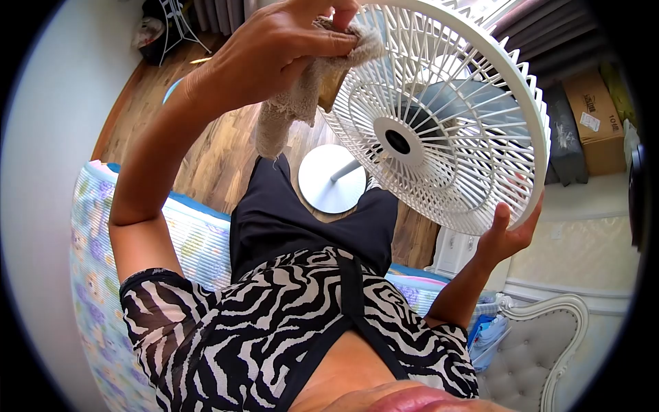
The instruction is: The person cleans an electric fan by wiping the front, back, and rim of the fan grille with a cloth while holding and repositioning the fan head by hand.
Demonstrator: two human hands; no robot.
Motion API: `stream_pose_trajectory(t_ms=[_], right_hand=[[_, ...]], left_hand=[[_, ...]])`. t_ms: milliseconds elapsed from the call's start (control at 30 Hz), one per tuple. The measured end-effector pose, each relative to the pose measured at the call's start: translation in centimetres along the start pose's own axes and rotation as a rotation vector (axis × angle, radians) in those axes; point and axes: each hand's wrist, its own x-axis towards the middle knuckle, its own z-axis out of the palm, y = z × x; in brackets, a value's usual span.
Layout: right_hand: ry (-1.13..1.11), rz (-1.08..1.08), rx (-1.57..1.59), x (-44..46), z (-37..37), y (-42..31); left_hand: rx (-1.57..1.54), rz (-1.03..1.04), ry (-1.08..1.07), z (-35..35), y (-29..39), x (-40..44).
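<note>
A white fan with a round slatted grille [398, 142] faces me at the upper right, and its round white base [332, 180] stands on the floor between my knees. My left hand [292, 44] is closed on a beige, fuzzy cloth [292, 110] at the grille's upper left rim; a brownish-yellow patch shows on the cloth. The cloth hangs down in front of the floor. My right hand [509, 237] grips the grille's lower right rim, its thumb up on the near side and its other fingers partly hidden behind the rim.
I sit on a bed with a floral, striped cover [99, 268]. A tufted headboard [542, 343] is at the lower right. Cardboard boxes [596, 123] stand at the right, near dark curtains [549, 31]. A white metal stand [180, 31] is at the upper left on the wooden floor [223, 154].
</note>
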Motion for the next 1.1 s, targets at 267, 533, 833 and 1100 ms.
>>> stream_pose_trajectory(t_ms=[267,533,833,1100], right_hand=[[0.018,-0.005,-0.028,-0.3,0.3,0.3],[0.02,0.0,-0.028,-0.2,0.2,-0.2],[0.011,0.004,0.024,-0.2,0.4,0.1],[0.006,-0.011,-0.002,-0.2,0.0,-0.1]], left_hand=[[-0.031,-0.508,0.12,0.9,3.2,1.7],[0.547,-0.06,0.024,3.5,3.4,1.2],[-0.079,-0.121,-0.043,0.9,0.3,1.5],[0.356,-0.022,0.259,3.3,1.5,0.6]])
